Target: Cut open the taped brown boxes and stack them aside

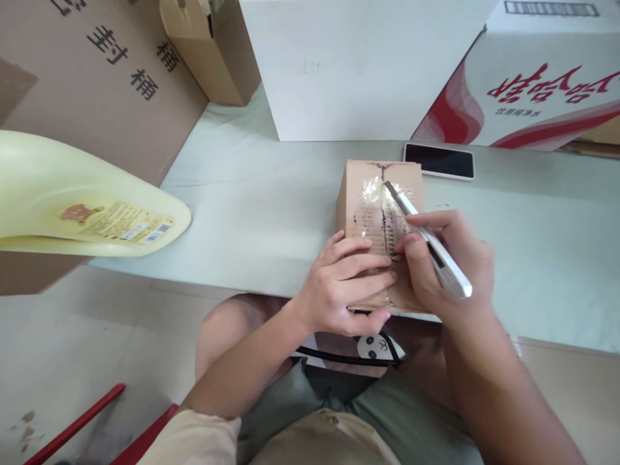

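Note:
A small brown cardboard box (pixel 368 194) sealed with clear tape stands on the pale table (pixel 252 213), near its front edge. My left hand (pixel 341 284) grips the box's near left corner, fingers laid over the top and thumb under the edge. My right hand (pixel 448 258) is closed around a white utility knife (pixel 426 236), held like a pen. The blade tip rests on the tape along the box's top seam.
A black phone (pixel 438 161) lies just behind the box. A white box (pixel 358 64) and a red-and-white printed carton (pixel 533 77) stand at the back, brown cartons (pixel 97 71) at the left. A pale yellow plastic object (pixel 72 200) juts in from the left.

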A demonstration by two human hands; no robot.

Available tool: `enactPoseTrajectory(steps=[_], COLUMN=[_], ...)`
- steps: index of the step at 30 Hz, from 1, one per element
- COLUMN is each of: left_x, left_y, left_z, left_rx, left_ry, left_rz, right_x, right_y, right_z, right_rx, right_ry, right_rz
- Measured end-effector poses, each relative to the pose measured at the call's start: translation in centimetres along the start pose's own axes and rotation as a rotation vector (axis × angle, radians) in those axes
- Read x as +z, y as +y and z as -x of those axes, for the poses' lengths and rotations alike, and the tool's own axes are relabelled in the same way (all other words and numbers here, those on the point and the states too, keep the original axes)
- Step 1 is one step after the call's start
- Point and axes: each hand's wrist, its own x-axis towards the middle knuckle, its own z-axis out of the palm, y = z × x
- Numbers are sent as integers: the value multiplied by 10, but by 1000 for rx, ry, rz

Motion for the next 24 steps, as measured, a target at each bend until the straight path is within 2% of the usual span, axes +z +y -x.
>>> enactPoseTrajectory(steps=[6,11,19,24], left_x=[1,0,-3,-3], left_y=[0,-1,-2,-2], left_z=[0,0,0,1], left_rx=[1,4,1,-5], left_ry=[6,-5,-34,-45], left_rz=[6,5,2,-5], right_x=[0,0,-1,-1], right_y=[-1,-3,-2,-2], right_z=[2,0,4,6], right_rx=[37,47,119,106], right_ry=[36,7,31,34], right_rz=[-17,-44,-76,-79])
